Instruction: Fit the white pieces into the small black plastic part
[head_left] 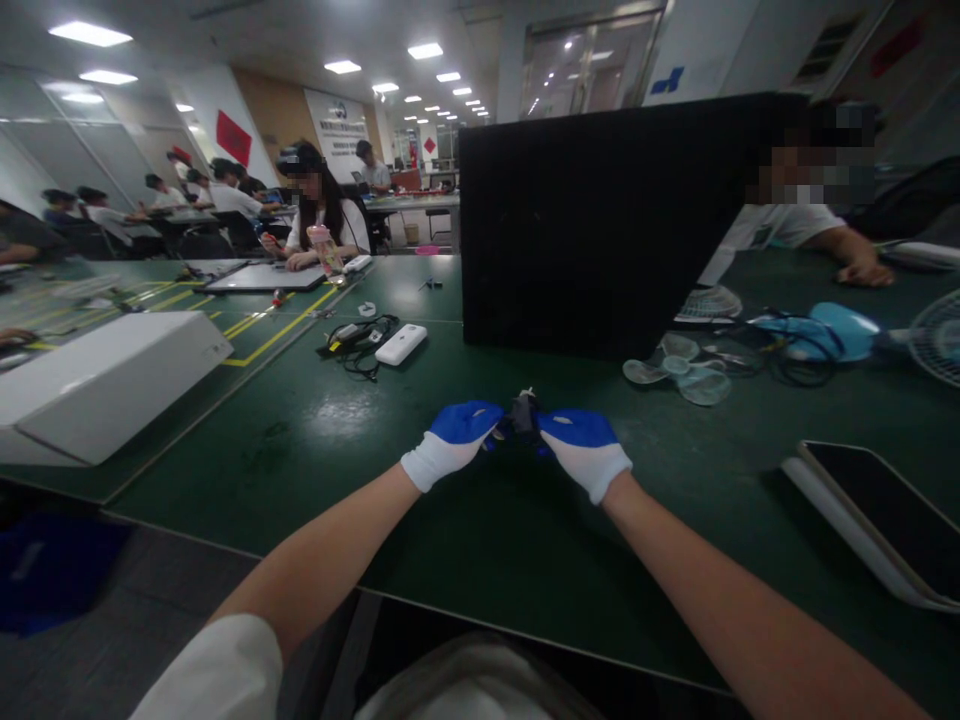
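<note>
My left hand (pixel 463 425), in a blue and white glove, is closed with its fingertips on the left side of a small dark part (pixel 524 414). From the right, my right hand (pixel 581 437), gloved the same way, pinches the same part. A pale tip sticks up from the top of this part; its exact kind cannot be made out. Both hands are just above the green table (pixel 480 540), near its front edge. The gloves hide most of the fingertips.
A large black panel (pixel 585 230) stands ahead. Clear fan blades (pixel 679 370), a light-blue fan body (pixel 832 330) and cables lie at right, with a tablet-like device (pixel 885 510) nearer. At left are a white power bank (pixel 402 344) and a white box (pixel 112 380). People sit opposite.
</note>
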